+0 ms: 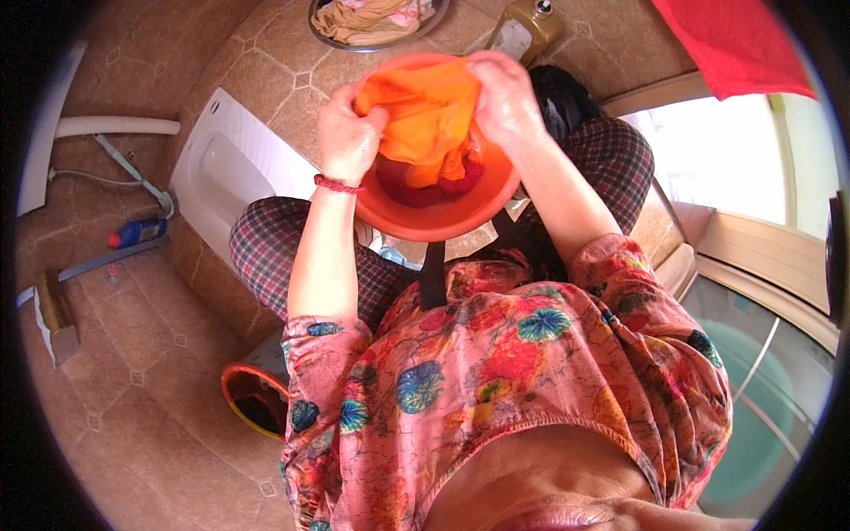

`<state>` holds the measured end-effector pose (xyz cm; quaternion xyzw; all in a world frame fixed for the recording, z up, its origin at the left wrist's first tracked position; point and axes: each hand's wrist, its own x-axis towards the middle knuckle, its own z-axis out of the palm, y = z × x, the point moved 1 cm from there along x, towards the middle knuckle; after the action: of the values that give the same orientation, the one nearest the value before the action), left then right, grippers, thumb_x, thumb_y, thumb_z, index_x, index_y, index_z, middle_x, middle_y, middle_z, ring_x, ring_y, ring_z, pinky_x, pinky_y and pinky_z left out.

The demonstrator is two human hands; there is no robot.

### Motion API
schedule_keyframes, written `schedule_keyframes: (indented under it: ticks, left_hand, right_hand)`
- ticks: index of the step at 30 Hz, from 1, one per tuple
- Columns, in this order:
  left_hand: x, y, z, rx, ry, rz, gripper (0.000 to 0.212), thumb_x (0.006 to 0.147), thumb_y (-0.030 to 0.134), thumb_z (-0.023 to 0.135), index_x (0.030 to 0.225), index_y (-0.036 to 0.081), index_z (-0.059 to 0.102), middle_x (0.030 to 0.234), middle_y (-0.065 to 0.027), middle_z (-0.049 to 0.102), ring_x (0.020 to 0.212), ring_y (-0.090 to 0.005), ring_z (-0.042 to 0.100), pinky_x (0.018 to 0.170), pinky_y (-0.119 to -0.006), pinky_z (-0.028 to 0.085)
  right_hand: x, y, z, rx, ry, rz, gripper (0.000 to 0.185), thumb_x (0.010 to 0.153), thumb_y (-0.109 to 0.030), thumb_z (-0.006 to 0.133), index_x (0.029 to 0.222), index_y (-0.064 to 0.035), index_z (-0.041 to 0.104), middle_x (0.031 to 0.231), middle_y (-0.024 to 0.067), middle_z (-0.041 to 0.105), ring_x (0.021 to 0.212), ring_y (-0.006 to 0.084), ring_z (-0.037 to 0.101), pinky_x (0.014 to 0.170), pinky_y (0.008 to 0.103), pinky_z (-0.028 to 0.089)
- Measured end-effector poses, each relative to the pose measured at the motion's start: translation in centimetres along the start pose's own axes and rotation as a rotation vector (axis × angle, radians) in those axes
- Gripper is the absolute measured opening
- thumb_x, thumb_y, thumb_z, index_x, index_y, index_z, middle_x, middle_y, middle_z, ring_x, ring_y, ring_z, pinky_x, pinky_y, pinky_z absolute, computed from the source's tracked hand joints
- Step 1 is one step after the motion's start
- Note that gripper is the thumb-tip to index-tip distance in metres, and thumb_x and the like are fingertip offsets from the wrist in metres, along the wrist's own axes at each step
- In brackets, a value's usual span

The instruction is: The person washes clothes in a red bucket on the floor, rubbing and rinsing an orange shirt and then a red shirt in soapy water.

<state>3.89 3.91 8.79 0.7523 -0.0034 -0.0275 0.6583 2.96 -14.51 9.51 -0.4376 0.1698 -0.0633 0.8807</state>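
An orange cloth point(425, 113) is stretched between my two hands above a round orange-red plastic basin point(425, 226). My left hand point(348, 136), with a red cord bracelet at the wrist, grips the cloth at its left side. The upper right corner of the cloth is pinched in my right hand point(505, 96). Its lower folds hang down into the basin, where darker red, wet-looking cloth point(405, 182) lies. How deep the basin's contents are is hidden by the orange cloth.
Beyond the basin stand a metal bowl of folded cloths point(372, 46) and a yellowish plastic container point(524, 30). A squat toilet point(226, 166) is at the left, with a blue bottle point(143, 233) past it. A bucket point(255, 398) is beside me; red fabric point(737, 46) hangs upper right.
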Motion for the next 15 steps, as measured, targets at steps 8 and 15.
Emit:
schedule_keyframes:
  ticks: [8,15]
  left_hand:
    - [1.8,-1.8,-4.2,-0.176,0.341,0.096,0.011,0.071,-0.005,0.051,0.069,0.003,0.045,0.061,-0.0038,0.049,0.053,-0.0128,0.049,0.048,-0.029,0.044]
    - [1.6,-0.3,-3.3,-0.712,0.392,-0.101,0.019,0.071,-0.012,0.049,0.069,0.006,0.043,0.069,-0.0057,0.052,0.066,-0.0186,0.054,0.06,-0.03,0.046]
  right_hand:
    - [1.5,-3.5,-1.7,0.056,-0.208,-0.069,0.008,0.077,-0.001,0.053,0.086,-0.0013,0.054,0.083,0.007,0.058,0.079,0.0182,0.056,0.076,0.0309,0.046]
    - [1.2,-1.0,-2.0,-1.169,-0.668,-0.007,0.026,0.073,-0.009,0.062,0.096,0.0027,0.054,0.086,0.0069,0.058,0.081,0.0129,0.054,0.074,0.0252,0.043]
